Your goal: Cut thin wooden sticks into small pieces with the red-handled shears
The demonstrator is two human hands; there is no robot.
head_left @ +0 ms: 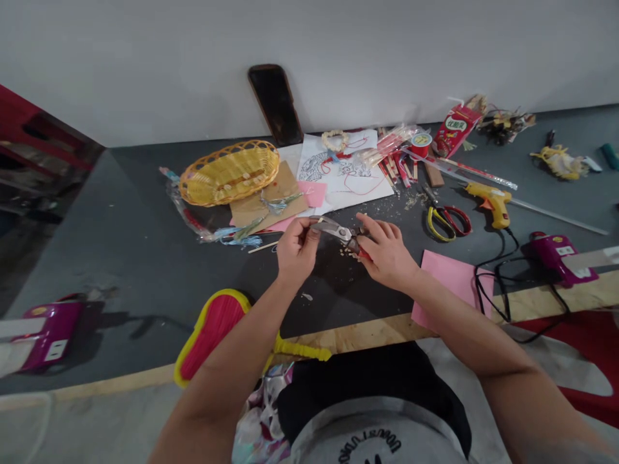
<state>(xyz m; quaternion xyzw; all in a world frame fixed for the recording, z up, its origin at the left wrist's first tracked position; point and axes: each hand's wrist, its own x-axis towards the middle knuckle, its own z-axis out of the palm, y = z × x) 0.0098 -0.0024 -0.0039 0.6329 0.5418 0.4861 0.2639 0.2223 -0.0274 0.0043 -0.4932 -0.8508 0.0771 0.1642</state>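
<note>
My right hand [387,248] is closed around the red handles of a pair of pruning shears [338,231]. Their curved metal blades point left, toward my left hand [298,248]. My left fingers are pinched at the blade tips, around what looks like a thin wooden stick [264,247]. One end of it juts out to the left, and my fingers hide its middle. Small pale chips [351,263] lie scattered on the dark table [333,299] under the shears.
A yellow woven basket [229,174], phone [275,103], printed paper [382,187] and red thread spool [420,144] are behind. To the right lie scissors [447,222], a yellow glue gun [489,201], pink paper [449,283] and black cable. A pink-and-yellow fan [213,328] overhangs the front edge.
</note>
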